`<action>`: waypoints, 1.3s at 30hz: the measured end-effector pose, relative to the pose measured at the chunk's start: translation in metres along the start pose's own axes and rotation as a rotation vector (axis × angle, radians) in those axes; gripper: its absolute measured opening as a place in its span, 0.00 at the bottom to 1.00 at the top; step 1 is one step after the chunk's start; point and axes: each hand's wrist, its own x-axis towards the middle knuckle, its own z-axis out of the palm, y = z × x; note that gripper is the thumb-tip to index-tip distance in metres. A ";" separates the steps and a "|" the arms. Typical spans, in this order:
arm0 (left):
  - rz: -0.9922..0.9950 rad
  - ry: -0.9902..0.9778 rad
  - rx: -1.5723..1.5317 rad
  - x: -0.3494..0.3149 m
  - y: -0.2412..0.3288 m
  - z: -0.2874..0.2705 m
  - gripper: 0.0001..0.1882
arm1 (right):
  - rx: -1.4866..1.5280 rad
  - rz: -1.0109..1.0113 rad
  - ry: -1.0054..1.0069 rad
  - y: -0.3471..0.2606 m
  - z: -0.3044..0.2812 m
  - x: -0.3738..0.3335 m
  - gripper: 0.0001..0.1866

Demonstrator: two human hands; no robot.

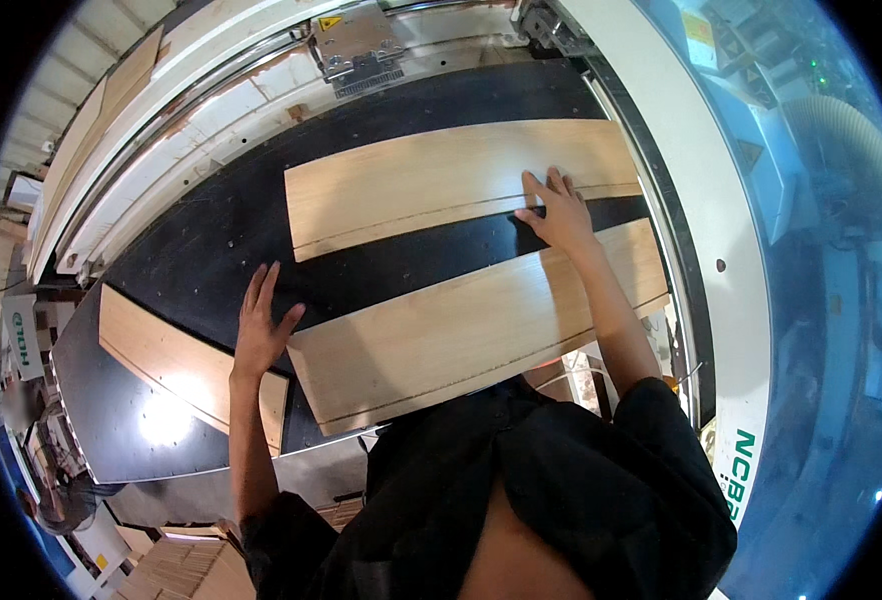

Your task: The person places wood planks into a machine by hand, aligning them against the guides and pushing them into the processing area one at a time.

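Observation:
A long light-wood board (411,185) with a thin dark groove along its near edge lies on the black machine table (201,235). My right hand (559,212) is at this board's near edge with its fingers spread, the fingertips over the wood. Nearer to me, a second grooved board (461,335) lies at a slight slant beneath my right forearm. My left hand (264,325), fingers stretched and thumb apart, is by the left end of that second board; whether it touches the wood I cannot tell. A third, narrower board (166,355) lies at the left, partly hidden by my left forearm.
A metal rail (651,200) and white frame (736,270) border the table on the right. Beyond the far side stands a metal carriage (356,45) on a beam. Stacked wooden pieces (186,570) are below, at the lower left. A ribbed hose (851,150) shows at upper right.

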 end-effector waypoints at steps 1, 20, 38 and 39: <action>0.009 -0.016 0.017 0.018 0.002 0.008 0.43 | -0.018 0.012 0.006 -0.003 0.001 0.007 0.39; 0.146 0.268 0.214 0.224 0.014 0.090 0.29 | -0.047 0.025 0.083 0.083 -0.001 0.216 0.36; 0.261 0.438 0.049 0.271 0.035 0.113 0.26 | 0.098 -0.075 0.194 0.148 0.007 0.247 0.37; 0.269 0.446 0.074 0.272 0.033 0.113 0.26 | 0.131 -0.088 0.202 0.150 0.009 0.248 0.37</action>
